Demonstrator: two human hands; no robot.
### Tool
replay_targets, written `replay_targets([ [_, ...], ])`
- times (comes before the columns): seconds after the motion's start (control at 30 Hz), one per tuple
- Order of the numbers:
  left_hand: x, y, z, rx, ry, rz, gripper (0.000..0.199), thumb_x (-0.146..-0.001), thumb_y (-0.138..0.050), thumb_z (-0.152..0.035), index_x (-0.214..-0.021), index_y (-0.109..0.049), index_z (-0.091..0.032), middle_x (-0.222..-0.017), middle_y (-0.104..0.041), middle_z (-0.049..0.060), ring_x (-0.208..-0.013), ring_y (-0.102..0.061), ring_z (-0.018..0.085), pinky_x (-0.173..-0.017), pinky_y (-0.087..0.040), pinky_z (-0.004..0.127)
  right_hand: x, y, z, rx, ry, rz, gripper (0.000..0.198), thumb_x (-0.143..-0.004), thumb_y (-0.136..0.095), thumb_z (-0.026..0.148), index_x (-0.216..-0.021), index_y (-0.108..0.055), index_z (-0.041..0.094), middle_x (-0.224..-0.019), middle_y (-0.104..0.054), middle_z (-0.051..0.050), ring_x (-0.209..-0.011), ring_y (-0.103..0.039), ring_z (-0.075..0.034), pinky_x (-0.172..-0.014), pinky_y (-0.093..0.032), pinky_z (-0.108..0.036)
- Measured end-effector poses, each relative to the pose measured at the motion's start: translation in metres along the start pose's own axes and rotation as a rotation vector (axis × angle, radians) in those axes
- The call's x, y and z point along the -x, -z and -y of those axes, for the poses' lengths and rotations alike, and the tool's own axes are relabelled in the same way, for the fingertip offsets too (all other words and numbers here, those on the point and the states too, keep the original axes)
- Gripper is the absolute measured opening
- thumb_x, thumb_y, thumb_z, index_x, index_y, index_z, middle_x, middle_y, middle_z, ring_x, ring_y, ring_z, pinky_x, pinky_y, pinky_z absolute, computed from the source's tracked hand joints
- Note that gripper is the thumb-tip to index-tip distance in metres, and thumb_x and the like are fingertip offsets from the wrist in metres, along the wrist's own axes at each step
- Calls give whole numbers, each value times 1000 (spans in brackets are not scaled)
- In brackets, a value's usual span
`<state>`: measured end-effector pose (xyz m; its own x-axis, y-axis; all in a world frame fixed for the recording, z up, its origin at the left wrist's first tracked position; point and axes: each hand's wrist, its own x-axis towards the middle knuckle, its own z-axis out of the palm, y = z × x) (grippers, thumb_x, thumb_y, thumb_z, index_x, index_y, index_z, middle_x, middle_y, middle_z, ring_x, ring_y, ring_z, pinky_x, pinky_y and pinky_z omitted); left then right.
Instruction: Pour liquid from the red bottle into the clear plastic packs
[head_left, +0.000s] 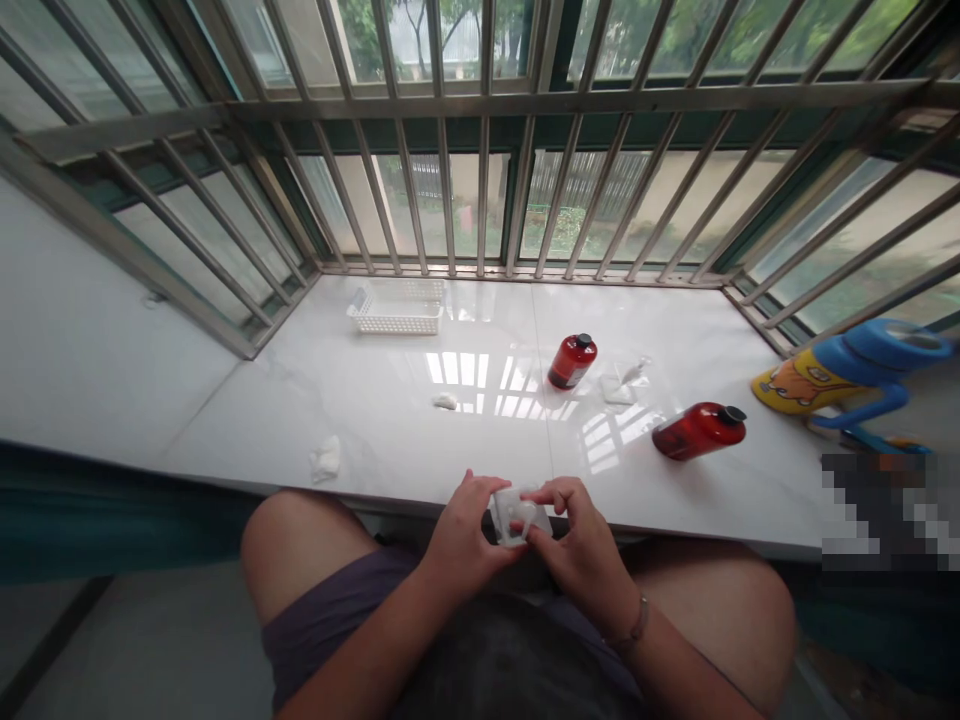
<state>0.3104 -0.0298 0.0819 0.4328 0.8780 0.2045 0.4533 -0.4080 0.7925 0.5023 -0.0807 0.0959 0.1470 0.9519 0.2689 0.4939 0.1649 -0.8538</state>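
At the front edge of the white counter, my left hand (469, 525) grips a whitish, partly translucent sheet or wrapper (506, 498) between thumb and fingers. A small white piece with a rounded top, which looks like a pump head (528, 512), lies against it. My right hand (577, 535) pinches this white piece with thumb and forefinger. Farther back stands a red bottle (572, 362) with a dark neck. Another red bottle (699, 431) is to the right. Between them, a white pump head (637, 370) lies by a folded white tissue (618, 391).
A white perforated basket (397, 318) sits at the back left. Crumpled white tissues (325, 460) lie near the left front, with a smaller white scrap (445, 401) mid-counter. A blue and yellow flask (840, 370) stands at the right. Metal window bars (480, 103) enclose the counter's back and sides.
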Motion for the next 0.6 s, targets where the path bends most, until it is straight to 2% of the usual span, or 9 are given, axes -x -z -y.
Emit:
replay_targets([
  [0.27, 14, 12, 15, -96, 3, -144, 62, -77, -90, -27, -132, -62, -28, -124, -78, 7, -119, -75, 32, -130, -40, 67, -13, -25, 11, 37, -3, 48, 19, -89, -77, 28, -98, -60, 27, -92, -64, -2, -81, -60, -22, -74, -54, -36],
  [0.47, 18, 15, 24, -158, -3, -254, 57, -82, -87, -28, -133, -62, -27, -124, -78, 8, -119, -76, 31, -129, -43, 64, -20, -43, 14, 19, 6, 90, 19, -91, -75, 26, -94, -56, 27, -90, -58, 0, -83, -58, -22, -76, -52, -36],
  [0.6, 19, 15, 32, -147, 43, -268, 55, -81, -87, -29, -131, -65, -27, -123, -78, 6, -120, -75, 31, -130, -42, 62, -23, -52, 14, 2, -1, 74, 22, -90, -77, 22, -96, -56, 27, -98, -65, -2, -90, -62, -24, -82, -55, -39],
])
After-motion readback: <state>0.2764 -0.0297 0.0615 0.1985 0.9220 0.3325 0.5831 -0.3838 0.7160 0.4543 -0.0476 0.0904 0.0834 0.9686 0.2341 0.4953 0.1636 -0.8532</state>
